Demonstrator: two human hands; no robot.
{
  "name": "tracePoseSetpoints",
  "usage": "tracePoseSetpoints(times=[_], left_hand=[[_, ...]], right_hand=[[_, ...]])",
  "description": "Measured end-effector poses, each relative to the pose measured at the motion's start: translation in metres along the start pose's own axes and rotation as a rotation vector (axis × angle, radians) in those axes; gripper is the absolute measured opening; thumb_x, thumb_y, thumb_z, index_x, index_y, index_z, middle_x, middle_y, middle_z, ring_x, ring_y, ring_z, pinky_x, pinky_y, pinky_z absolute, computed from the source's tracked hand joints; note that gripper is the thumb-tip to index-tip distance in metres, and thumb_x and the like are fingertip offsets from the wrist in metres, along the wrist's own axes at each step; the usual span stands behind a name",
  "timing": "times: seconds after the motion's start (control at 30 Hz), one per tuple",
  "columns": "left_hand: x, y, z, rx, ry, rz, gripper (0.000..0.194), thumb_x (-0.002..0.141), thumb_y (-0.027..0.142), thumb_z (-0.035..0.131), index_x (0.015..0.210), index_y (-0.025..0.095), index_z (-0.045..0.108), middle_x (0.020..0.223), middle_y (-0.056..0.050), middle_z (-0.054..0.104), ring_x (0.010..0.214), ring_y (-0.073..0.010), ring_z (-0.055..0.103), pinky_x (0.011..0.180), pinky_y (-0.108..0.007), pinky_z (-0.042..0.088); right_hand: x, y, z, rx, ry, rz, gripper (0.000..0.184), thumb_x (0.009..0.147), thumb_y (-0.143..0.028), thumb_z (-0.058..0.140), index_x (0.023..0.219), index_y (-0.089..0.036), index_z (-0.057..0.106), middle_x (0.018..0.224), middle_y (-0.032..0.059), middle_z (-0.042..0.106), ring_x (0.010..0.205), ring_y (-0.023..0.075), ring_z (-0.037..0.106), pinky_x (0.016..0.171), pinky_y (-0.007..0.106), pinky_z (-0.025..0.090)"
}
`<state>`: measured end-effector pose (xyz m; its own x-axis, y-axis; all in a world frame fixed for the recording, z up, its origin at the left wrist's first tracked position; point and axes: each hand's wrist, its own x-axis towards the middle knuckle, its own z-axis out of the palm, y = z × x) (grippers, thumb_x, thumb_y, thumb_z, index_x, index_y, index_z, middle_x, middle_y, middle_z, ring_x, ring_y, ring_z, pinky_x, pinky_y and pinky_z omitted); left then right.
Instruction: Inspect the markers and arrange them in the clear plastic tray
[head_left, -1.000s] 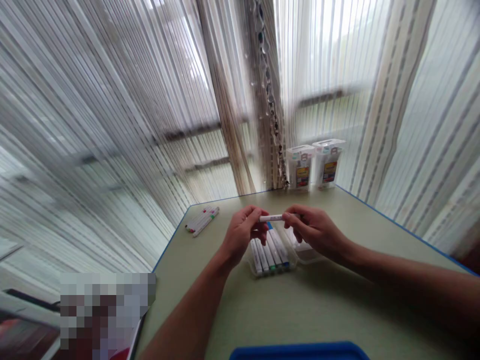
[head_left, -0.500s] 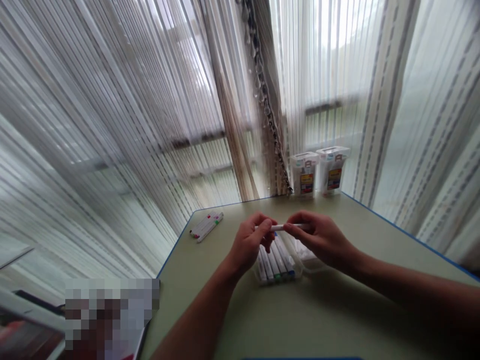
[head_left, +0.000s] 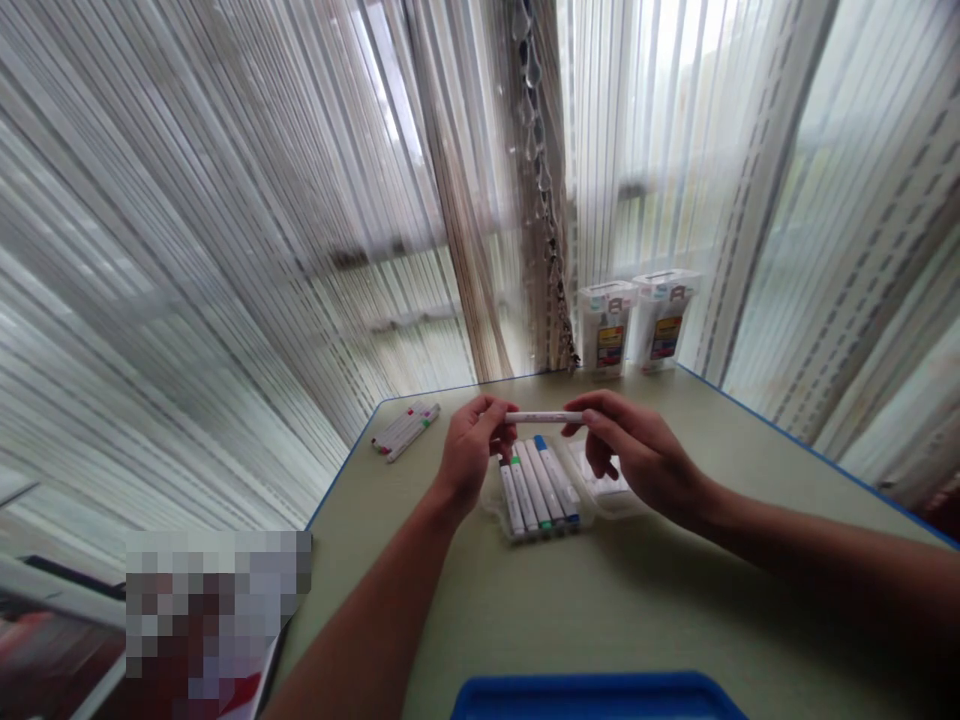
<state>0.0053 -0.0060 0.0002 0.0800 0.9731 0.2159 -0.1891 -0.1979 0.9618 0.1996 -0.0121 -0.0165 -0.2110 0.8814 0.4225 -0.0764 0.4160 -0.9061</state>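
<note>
My left hand [head_left: 469, 455] and my right hand [head_left: 637, 455] hold one white marker [head_left: 544, 417] level between them, each pinching an end, a little above the table. Right below the marker lies an open clear plastic case [head_left: 596, 515] with several white markers [head_left: 538, 490] side by side, their caps in different colours. The case's lid part lies under my right hand, partly hidden.
A small bunch of loose markers [head_left: 406, 430] lies near the green table's [head_left: 637, 610] far left corner. Two upright clear marker boxes [head_left: 634, 325] stand at the back by the striped curtain. A blue tray edge [head_left: 592, 695] shows at the near edge.
Both hands have lifted the marker slightly and my right fingers have slid toward its right end. The view has shifted a little; the blue tray edge is back in sight.
</note>
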Motion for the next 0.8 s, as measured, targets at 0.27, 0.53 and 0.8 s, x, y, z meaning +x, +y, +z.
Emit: tracePoseSetpoints(times=[0.27, 0.53, 0.8], left_hand=[[-0.0006, 0.0036, -0.0005, -0.072, 0.057, 0.022, 0.025, 0.083, 0.038, 0.058, 0.079, 0.013, 0.061, 0.057, 0.001, 0.052, 0.047, -0.0102, 0.048, 0.043, -0.022, 0.04], [0.0003, 0.0048, -0.0035, -0.129, 0.14, 0.022, 0.021, 0.078, 0.035, 0.062, 0.077, 0.014, 0.059, 0.055, 0.003, 0.049, 0.045, -0.0083, 0.043, 0.044, -0.022, 0.037], [-0.0003, 0.0063, -0.0055, -0.171, 0.158, 0.048, 0.013, 0.075, 0.027, 0.058, 0.079, 0.015, 0.061, 0.057, 0.001, 0.053, 0.047, -0.0096, 0.046, 0.045, -0.022, 0.038]], right_hand=[[-0.0008, 0.0007, -0.0015, -0.028, 0.044, -0.034, 0.02, 0.093, -0.034, 0.054, 0.099, -0.016, 0.06, 0.076, 0.0007, 0.062, 0.044, 0.0071, 0.051, 0.037, 0.021, 0.039], [0.0036, 0.0081, -0.0041, -0.026, 0.068, -0.036, 0.022, 0.093, -0.037, 0.054, 0.1, -0.016, 0.059, 0.076, 0.0007, 0.061, 0.043, 0.0073, 0.051, 0.037, 0.021, 0.039], [0.0044, 0.0065, -0.0053, -0.027, 0.093, -0.031, 0.023, 0.093, -0.038, 0.055, 0.098, -0.016, 0.058, 0.076, 0.0, 0.059, 0.043, 0.0072, 0.049, 0.036, 0.022, 0.038]])
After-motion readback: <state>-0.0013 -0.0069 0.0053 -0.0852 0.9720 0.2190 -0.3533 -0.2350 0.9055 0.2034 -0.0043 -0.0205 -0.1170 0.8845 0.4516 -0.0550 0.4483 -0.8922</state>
